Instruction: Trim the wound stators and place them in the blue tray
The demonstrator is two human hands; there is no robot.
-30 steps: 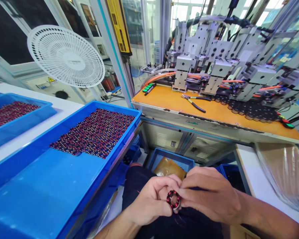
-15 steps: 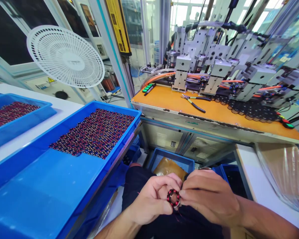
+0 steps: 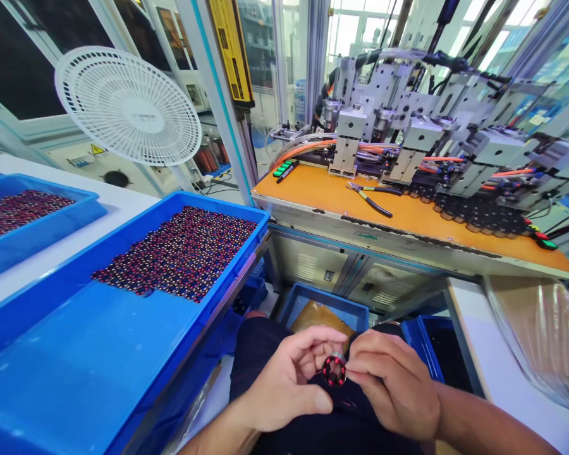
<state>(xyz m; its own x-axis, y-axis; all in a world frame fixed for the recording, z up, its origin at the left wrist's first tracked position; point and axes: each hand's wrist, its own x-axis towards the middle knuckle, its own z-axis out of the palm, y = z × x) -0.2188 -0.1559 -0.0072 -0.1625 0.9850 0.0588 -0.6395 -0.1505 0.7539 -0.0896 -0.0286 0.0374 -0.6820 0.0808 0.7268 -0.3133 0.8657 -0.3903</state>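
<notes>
Red and black mark the small ring (image 3: 334,382), which sits between the two hands above the person's dark-clothed lap (image 3: 260,344); the right hand (image 3: 393,382) is clamped on the ring's right edge, thumb and fingertips together there; the left hand (image 3: 287,385) has its thumb and forefinger spread apart at the ring's left side, the other fingers curled near it, though one cannot tell whether they touch it.

To the person's left lies a large blue tray (image 3: 85,360); a dense patch of small dark parts (image 3: 180,253), flecked red and pale, fills its far end; beyond it a second blue tray (image 3: 33,234) holds similar parts on a white tabletop (image 3: 118,205); a white fan cover (image 3: 130,107) stands behind.

Ahead, an orange tabletop (image 3: 313,189) carries a grey metal machine (image 3: 420,133) with orange hoses (image 3: 315,146); pliers (image 3: 372,199) with dark handles lie open in front of it; a black marker (image 3: 287,172) lies near the left end, and dark round pieces (image 3: 483,212) crowd together on the right; below, a blue bin (image 3: 291,306) holds brown wrapping (image 3: 320,316); clear plastic (image 3: 540,335) drapes at the far right.
</notes>
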